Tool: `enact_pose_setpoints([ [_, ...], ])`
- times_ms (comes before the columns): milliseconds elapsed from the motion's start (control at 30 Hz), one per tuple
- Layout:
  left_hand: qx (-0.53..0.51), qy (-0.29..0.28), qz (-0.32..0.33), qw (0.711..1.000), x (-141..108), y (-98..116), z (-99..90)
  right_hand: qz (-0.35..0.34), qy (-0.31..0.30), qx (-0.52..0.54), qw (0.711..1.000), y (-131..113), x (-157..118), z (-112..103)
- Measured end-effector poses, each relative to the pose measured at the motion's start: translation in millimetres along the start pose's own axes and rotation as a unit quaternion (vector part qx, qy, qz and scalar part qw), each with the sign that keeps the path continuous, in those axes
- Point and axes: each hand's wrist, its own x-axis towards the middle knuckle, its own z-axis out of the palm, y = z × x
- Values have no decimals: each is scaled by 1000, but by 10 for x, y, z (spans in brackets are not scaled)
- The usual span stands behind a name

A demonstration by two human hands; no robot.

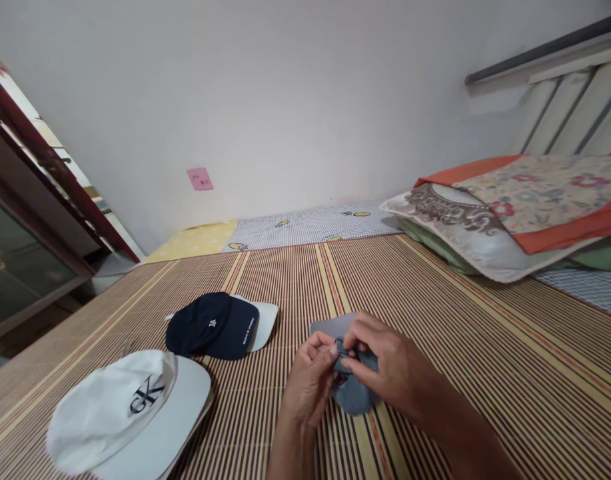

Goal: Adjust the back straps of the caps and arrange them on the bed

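"What's on the striped mat [240,417]?"

"Nearer and left of the navy cap [202,337], a white cap [112,400]. The navy one overlies a pale brim [266,325], perhaps saving space. Right of it, left hand [308,377] and right hand [388,357] pinch a grey-blue cap [356,398], likely so the soft fabric stays steady."

Gray cap [354,396] (partly behind right hand [392,357])
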Motion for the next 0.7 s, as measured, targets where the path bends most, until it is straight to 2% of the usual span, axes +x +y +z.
enact_pose_setpoints([
  [167,3,2,12,1000,-14,-2,13,-23,23,-44,999,27,1,71],
  [367,-1,27,17,1000,-9,19,47,-36,0,-27,999,-23,2,90],
  [500,-4,15,5,1000,-7,23,11,-7,-23,52,998,-24,5,10],
  [633,15,-32,-11,999,-20,42,-32,29,-4,142,989,92,-20,-72],
  [700,33,-58,-13,998,-29,55,-52,51,-44,171,983,144,-28,-71],
])
